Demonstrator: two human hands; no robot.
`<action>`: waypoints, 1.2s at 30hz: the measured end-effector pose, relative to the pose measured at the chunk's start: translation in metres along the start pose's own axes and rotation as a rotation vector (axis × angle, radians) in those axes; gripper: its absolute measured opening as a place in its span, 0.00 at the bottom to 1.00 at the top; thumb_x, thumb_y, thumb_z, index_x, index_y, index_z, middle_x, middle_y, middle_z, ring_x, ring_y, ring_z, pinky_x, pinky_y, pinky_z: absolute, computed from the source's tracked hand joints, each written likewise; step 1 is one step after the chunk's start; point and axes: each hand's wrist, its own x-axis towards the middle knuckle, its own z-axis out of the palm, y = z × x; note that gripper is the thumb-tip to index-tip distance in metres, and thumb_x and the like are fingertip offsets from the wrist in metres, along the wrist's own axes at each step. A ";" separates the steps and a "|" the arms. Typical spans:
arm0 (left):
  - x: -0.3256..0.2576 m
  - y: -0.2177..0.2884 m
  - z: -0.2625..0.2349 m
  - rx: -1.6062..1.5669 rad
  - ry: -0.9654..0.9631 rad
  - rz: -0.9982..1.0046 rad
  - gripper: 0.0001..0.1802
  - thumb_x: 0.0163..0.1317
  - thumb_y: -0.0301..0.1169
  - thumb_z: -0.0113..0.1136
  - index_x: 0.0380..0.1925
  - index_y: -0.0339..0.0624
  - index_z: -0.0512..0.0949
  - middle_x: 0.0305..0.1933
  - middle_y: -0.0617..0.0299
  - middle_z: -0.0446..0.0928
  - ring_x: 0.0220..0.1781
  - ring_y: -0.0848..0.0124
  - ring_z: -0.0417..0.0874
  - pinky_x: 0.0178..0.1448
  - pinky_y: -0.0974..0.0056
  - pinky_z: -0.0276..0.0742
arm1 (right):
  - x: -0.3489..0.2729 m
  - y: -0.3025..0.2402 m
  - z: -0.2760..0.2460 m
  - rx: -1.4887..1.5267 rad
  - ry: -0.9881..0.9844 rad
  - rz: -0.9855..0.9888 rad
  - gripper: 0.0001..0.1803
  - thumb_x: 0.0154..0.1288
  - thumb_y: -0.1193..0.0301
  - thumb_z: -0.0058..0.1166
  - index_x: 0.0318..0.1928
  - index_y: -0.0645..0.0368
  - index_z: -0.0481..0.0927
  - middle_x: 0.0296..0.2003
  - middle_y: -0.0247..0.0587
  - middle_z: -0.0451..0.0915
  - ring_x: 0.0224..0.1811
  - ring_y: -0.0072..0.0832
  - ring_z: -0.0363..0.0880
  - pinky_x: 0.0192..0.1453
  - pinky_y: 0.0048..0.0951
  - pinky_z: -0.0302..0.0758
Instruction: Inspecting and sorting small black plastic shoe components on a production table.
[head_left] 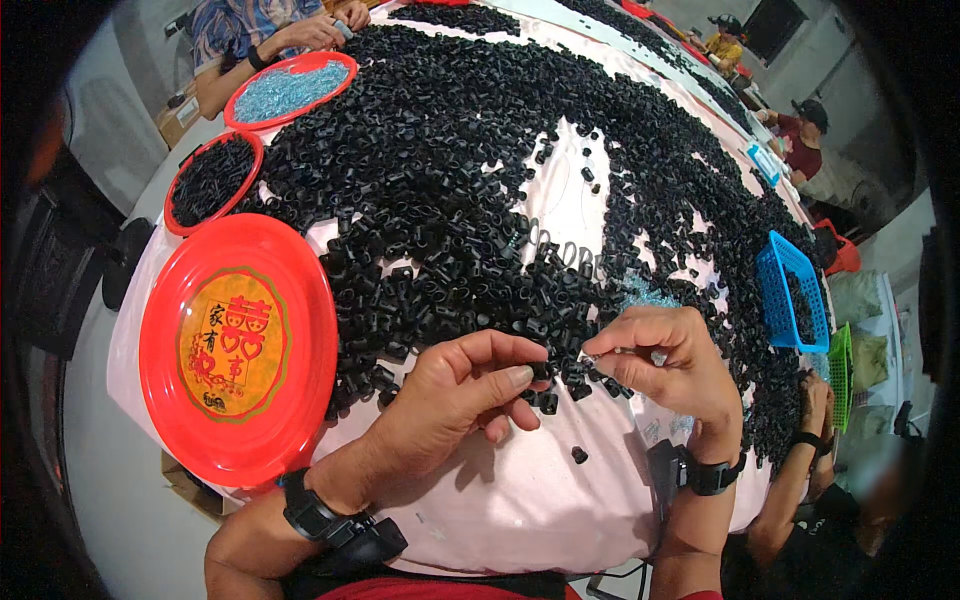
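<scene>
My left hand (pixel 465 390) is closed, with a small black plastic part (pixel 540 372) between thumb and fingertips. Just to its right, my right hand (pixel 675 365) is pinched with its fingertips facing the left ones, a short gap apart. A small shiny piece (pixel 658 356) shows among the right fingers; its kind is too small to make out. Beyond both hands spreads a big heap of small hollow black plastic parts (pixel 430 230). Behind the right hand lies a little pile of bluish clear pieces (pixel 648 291). One loose black part (pixel 579 455) rests on the pale cloth nearer me.
A red oval tray (pixel 160 350) with a printed middle stands at left. Past it are a red bowl of thin black pieces (pixel 212 182) and a red plate of bluish clear pieces (pixel 290 92). Blue (pixel 775 290) and green (pixel 841 380) baskets stand right. Several people sit around the table.
</scene>
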 end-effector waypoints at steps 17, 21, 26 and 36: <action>0.005 -0.004 -0.001 -0.011 0.024 0.038 0.15 0.74 0.24 0.58 0.58 0.34 0.76 0.46 0.58 0.83 0.37 0.77 0.85 0.36 0.76 0.81 | 0.014 -0.028 0.030 -0.349 0.070 -0.364 0.15 0.55 0.83 0.60 0.45 0.62 0.88 0.32 0.45 0.86 0.33 0.38 0.84 0.36 0.33 0.80; 0.006 -0.005 -0.002 -0.039 0.008 0.005 0.16 0.74 0.23 0.57 0.60 0.34 0.75 0.49 0.54 0.84 0.39 0.76 0.86 0.37 0.76 0.83 | 0.012 -0.027 0.030 -0.316 0.110 -0.311 0.15 0.53 0.82 0.63 0.43 0.61 0.89 0.32 0.43 0.86 0.32 0.34 0.83 0.35 0.31 0.77; 0.004 -0.005 -0.004 -0.020 -0.029 0.023 0.16 0.75 0.28 0.59 0.60 0.35 0.76 0.51 0.58 0.83 0.44 0.76 0.86 0.40 0.77 0.78 | 0.013 -0.027 0.027 -0.341 0.098 -0.341 0.15 0.52 0.83 0.62 0.43 0.61 0.88 0.32 0.43 0.86 0.34 0.37 0.84 0.37 0.33 0.80; 0.004 -0.004 -0.003 -0.064 -0.019 0.017 0.16 0.74 0.23 0.58 0.59 0.33 0.76 0.50 0.55 0.84 0.40 0.75 0.87 0.37 0.77 0.83 | 0.011 -0.027 0.031 -0.300 0.113 -0.385 0.18 0.51 0.85 0.60 0.45 0.61 0.89 0.34 0.45 0.86 0.35 0.36 0.84 0.37 0.33 0.79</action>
